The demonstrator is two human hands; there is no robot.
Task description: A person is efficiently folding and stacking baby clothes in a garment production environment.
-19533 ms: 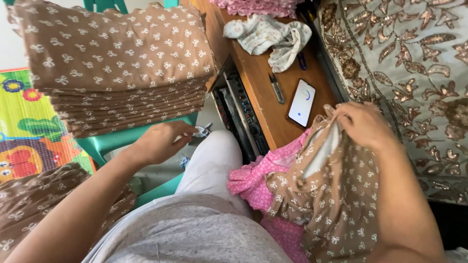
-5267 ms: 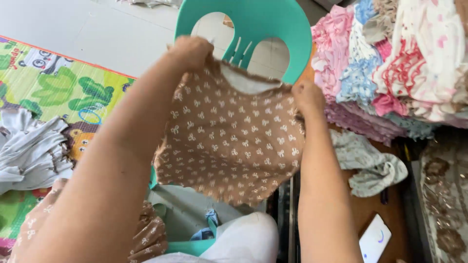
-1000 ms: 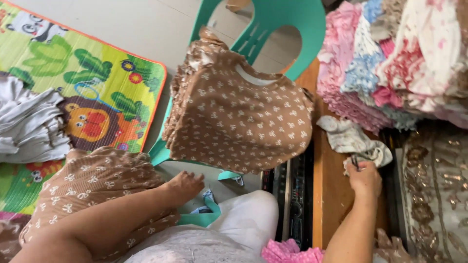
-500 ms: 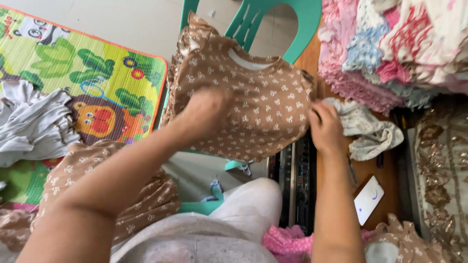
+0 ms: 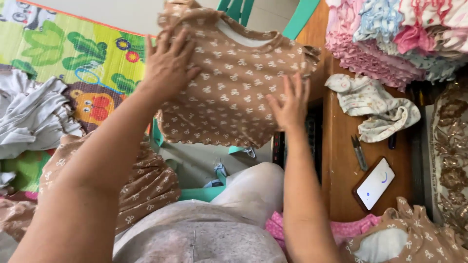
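Your left hand [image 5: 168, 65] lies open, fingers spread, flat on the far left of the brown bow-print top [image 5: 229, 92]. Your right hand [image 5: 291, 100], also open, presses its right side. The top sits on a stack over the teal plastic chair [image 5: 302, 19]. Right: wooden table [image 5: 341, 165] with phone [image 5: 374, 183], small snips [image 5: 359, 152], cream garment [image 5: 378, 104].

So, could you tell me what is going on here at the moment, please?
A seated person presses both hands flat on a small brown printed top spread over a teal plastic chair. The left hand rests near its shoulder, the right hand near its side. More brown garments lie at the person's left. On the wooden table to the right sit a phone, small snips, a crumpled white cloth and stacked ruffled clothes.
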